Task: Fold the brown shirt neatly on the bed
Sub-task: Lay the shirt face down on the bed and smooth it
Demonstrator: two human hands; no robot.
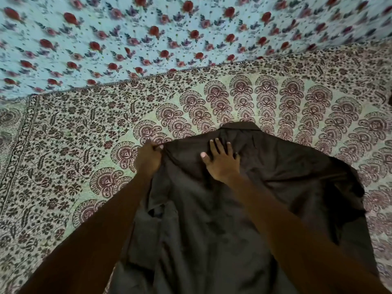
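- We have the brown shirt (244,187) spread on the patterned bedspread (74,134), collar (240,125) pointing away from us, its lower part running out of view at the bottom edge.
- We judge the folding barely begun: no clean fold shows yet, and the right sleeve (343,187) lies unfolded.
- Our left hand (148,158) is closed, pinching the shirt's left shoulder edge between thumb and fingers.
- Our right hand (221,162) lies flat on the upper back just below the collar, fingers spread wide, gripping nothing.
- What remains, in our view: both sides and sleeves turned in, then the body doubled up.
- A blue floral cloth (169,35) lies beyond the bedspread.
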